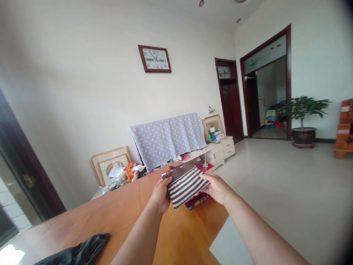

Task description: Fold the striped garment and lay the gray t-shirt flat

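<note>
Above the far part of the wooden table [132, 217], a folded brown-and-white striped cloth [185, 187] with a plain brown top part is held out in front of me. My left hand [162, 193] grips its left edge, thumb on top. At the right edge, my right hand [216, 187] pinches it between thumb and fingers. Just below and behind it, a folded red patterned cloth [198, 202] shows, mostly hidden. I cannot tell what kind of item the striped cloth is.
A crumpled black cloth or bag [79, 250] lies at the table's near left. Behind the table stand a white cabinet [227, 147], a screen-shaped thing under a dotted grey cover [168, 140], and picture frames [113, 165]. A potted plant [303, 136] stands on the floor at right.
</note>
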Demonstrator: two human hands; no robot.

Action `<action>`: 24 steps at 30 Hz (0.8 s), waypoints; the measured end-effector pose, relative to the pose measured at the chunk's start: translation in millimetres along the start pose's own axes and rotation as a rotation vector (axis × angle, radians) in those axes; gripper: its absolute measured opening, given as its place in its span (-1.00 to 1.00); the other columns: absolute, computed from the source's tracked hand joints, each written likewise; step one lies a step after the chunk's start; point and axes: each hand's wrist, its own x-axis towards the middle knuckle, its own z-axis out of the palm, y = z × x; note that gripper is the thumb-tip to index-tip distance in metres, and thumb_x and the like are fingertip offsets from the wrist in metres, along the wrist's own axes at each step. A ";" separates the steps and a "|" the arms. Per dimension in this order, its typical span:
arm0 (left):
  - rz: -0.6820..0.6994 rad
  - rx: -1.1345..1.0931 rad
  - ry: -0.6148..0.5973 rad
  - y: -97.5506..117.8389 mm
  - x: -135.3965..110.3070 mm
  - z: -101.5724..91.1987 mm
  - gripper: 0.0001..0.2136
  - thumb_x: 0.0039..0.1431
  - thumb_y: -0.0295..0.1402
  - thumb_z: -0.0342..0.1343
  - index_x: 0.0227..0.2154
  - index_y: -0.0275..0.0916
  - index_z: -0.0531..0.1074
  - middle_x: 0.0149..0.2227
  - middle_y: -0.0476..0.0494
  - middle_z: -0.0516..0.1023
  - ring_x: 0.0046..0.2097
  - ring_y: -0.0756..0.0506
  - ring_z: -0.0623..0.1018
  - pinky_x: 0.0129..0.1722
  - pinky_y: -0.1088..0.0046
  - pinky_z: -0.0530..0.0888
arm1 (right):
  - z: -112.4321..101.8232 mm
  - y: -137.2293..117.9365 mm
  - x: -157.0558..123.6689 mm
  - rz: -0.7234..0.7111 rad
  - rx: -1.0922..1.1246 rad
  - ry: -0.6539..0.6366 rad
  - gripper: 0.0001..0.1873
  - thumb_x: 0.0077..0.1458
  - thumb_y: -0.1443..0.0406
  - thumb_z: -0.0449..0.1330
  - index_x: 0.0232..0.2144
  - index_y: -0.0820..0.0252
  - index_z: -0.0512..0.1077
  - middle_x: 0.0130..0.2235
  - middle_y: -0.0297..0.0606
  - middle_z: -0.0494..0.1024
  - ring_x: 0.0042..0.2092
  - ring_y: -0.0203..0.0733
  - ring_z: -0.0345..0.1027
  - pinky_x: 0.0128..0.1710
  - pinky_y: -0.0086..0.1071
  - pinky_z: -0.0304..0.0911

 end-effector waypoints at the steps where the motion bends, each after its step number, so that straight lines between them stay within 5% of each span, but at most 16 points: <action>1: 0.000 0.003 0.002 -3.5 11.0 8.1 -0.68 0.10 -0.40 0.27 -0.06 -0.18 0.45 -0.25 -0.09 0.64 -0.33 -0.09 0.63 -0.30 0.39 0.55 | -7.6 -4.1 7.3 -0.014 -0.004 0.022 -0.70 0.04 0.24 0.27 -0.14 0.19 0.55 -0.25 -0.17 0.65 -0.26 -0.15 0.51 -0.24 -0.26 0.44; 7: -0.021 0.040 0.035 -26.2 52.0 35.7 -0.69 0.11 -0.37 0.27 -0.08 -0.21 0.43 -0.33 -0.10 0.62 -0.41 -0.09 0.61 -0.35 0.39 0.53 | -41.2 -2.5 37.7 -0.083 0.000 0.151 -0.59 -0.02 0.29 0.22 -0.06 0.18 0.52 -0.18 -0.16 0.65 -0.24 -0.14 0.51 -0.21 -0.25 0.45; 15: -0.016 0.086 0.071 -36.2 75.3 39.7 -0.69 0.10 -0.38 0.25 -0.07 -0.19 0.43 -0.32 -0.10 0.63 -0.38 -0.10 0.63 -0.32 0.38 0.55 | -58.2 17.0 46.7 -0.168 -0.057 0.221 -0.48 -0.02 0.21 0.30 0.04 0.11 0.49 -0.13 -0.20 0.65 -0.17 -0.10 0.53 -0.24 -0.28 0.45; 20: -0.074 0.142 0.119 -50.8 82.3 36.3 -0.71 0.09 -0.37 0.29 -0.12 -0.24 0.42 -0.35 -0.16 0.63 -0.39 -0.14 0.64 -0.34 0.35 0.55 | -68.1 19.5 46.2 -0.156 -0.369 0.344 -0.54 0.01 0.14 0.31 -0.03 0.15 0.51 -0.30 -0.29 0.62 -0.42 -0.25 0.39 -0.50 -0.42 0.25; 24: -0.081 0.187 0.149 -52.9 88.0 34.7 -0.71 0.11 -0.31 0.30 -0.13 -0.25 0.44 -0.33 -0.18 0.64 -0.37 -0.14 0.64 -0.34 0.35 0.55 | -69.3 19.3 43.6 -0.155 -0.414 0.345 -0.61 0.04 0.12 0.28 -0.10 0.15 0.52 -0.37 -0.34 0.59 -0.50 -0.31 0.30 -0.48 -0.41 0.23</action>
